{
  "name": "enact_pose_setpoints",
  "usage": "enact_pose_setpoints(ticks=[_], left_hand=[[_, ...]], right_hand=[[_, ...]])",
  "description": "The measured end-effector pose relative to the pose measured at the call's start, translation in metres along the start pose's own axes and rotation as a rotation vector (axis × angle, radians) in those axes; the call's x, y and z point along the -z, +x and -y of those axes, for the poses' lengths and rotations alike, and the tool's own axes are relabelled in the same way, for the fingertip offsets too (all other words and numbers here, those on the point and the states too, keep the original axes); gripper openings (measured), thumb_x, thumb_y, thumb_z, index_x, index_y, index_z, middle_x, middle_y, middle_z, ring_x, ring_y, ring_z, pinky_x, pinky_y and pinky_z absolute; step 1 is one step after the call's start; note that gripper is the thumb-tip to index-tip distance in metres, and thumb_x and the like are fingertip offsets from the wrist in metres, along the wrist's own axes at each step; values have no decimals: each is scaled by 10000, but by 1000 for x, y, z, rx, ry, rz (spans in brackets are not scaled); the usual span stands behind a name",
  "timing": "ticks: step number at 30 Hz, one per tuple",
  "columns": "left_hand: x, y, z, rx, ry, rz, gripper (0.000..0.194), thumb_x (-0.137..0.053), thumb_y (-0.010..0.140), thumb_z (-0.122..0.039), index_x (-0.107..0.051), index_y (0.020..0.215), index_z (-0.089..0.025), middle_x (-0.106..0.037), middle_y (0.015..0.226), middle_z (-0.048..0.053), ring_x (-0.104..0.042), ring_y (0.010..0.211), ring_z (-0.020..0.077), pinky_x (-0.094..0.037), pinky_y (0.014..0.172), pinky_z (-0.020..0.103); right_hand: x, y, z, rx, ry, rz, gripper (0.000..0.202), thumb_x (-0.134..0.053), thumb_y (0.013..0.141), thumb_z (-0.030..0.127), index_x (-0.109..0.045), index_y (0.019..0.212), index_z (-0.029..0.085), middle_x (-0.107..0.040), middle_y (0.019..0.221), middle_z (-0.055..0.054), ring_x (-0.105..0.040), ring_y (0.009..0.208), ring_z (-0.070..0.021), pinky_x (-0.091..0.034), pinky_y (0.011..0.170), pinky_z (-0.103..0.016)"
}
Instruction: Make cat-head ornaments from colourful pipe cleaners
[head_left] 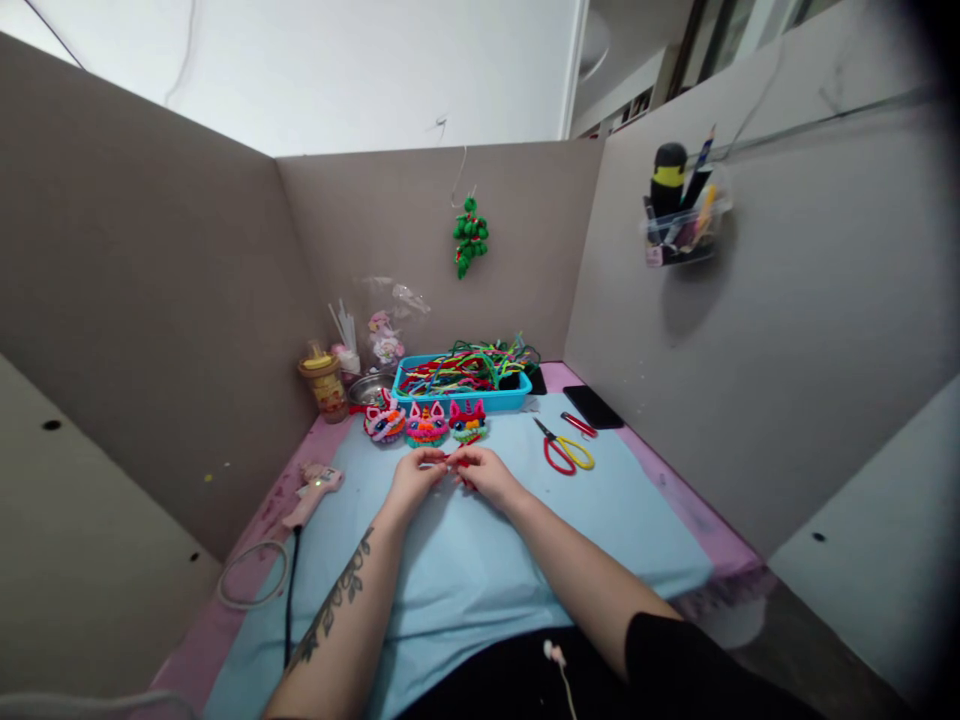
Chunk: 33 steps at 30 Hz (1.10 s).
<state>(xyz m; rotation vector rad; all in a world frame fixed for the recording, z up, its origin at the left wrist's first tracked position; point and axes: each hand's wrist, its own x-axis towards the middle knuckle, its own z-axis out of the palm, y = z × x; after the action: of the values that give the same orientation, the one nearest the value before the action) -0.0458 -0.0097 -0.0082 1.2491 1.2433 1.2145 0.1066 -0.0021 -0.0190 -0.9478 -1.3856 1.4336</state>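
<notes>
Close together over the middle of the blue cloth, my left hand and my right hand pinch a small piece of red cord between their fingertips. Most of the cord is hidden behind the fingers. Just beyond the hands stand three knotted-cord animal heads: a pink and orange one, a pink one with orange and a red and green one. To the right of my right hand lie scissors with one red and one yellow handle, their blades apart.
A blue tray heaped with coloured cords stands behind the heads. At left are a pink glue gun, a brown cup and a metal bowl. A red-handled cutter and a black phone lie right, near grey partitions.
</notes>
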Motion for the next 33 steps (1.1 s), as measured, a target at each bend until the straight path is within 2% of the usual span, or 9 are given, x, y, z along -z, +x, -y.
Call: enact_pose_setpoints(ticks=[3, 6, 10, 14, 18, 23, 27, 30, 33], left_hand=[[4, 3, -1, -92, -4, -108, 331, -753, 549, -306, -634, 791, -114, -647, 691, 43, -583, 594, 128, -460, 597, 251], [6, 5, -6, -223, -55, -242, 305, -738, 581, -326, -624, 790, -135, -657, 742, 39, -609, 681, 144, -477, 683, 268], [5, 2, -12, -317, -94, -331, 285, -717, 607, -356, -615, 780, -155, -664, 753, 41, -622, 733, 168, -481, 719, 287], [3, -2, -11, -385, 10, -277, 251, -696, 630, -377, -639, 749, -165, -658, 761, 53, -607, 731, 176, -478, 722, 298], [0, -6, -12, -481, 186, -197, 179, -662, 673, -368, -672, 685, -190, -647, 740, 54, -578, 706, 172, -455, 703, 287], [2, -9, -15, -527, 238, -159, 135, -635, 707, -337, -682, 686, -212, -651, 749, 55, -575, 706, 175, -434, 668, 276], [3, -8, -14, -572, 259, -161, 121, -622, 727, -320, -678, 709, -215, -653, 774, 59, -583, 742, 183, -443, 702, 288], [3, -8, -13, -604, 297, -103, 128, -596, 755, -310, -676, 721, -215, -658, 782, 65, -591, 755, 188, -454, 715, 299], [1, -9, -14, -621, 318, -46, 134, -588, 764, -305, -676, 715, -216, -666, 779, 67, -601, 765, 191, -462, 744, 307]], right_hand=[[-2, 0, 0, 23, 27, -16, 178, -533, 578, 177, -632, 726, 181, -626, 695, -6, -540, 592, -120, -339, 474, -206], [-1, 0, 6, 71, 195, -25, 156, -575, 512, 122, -570, 652, 188, -661, 873, -24, -597, 792, -168, -407, 601, -236], [4, -2, 17, 50, 484, -13, 388, -692, 500, 166, -567, 862, 235, -646, 1040, -45, -593, 956, -216, -434, 685, -276], [11, -1, 18, -44, 502, -51, 400, -708, 610, 435, -616, 921, 202, -650, 1035, -100, -596, 911, -214, -428, 629, -265], [14, 3, 13, -140, 445, -110, 402, -716, 596, 505, -631, 797, 168, -676, 885, -94, -603, 773, -184, -396, 562, -240], [23, 1, 20, -232, 492, -131, 421, -584, 698, 595, -603, 711, 174, -677, 825, -87, -616, 770, -191, -402, 570, -256], [29, -3, 26, -246, 449, -20, 381, -655, 655, 538, -632, 745, 169, -670, 857, -73, -606, 793, -190, -397, 603, -265], [27, -3, 24, -239, 357, -54, 343, -773, 546, 398, -635, 763, 170, -648, 795, -27, -573, 741, -148, -360, 600, -241], [22, -1, 19, -232, 300, -91, 344, -789, 511, 359, -632, 748, 165, -615, 714, 2, -526, 687, -120, -333, 598, -238]])
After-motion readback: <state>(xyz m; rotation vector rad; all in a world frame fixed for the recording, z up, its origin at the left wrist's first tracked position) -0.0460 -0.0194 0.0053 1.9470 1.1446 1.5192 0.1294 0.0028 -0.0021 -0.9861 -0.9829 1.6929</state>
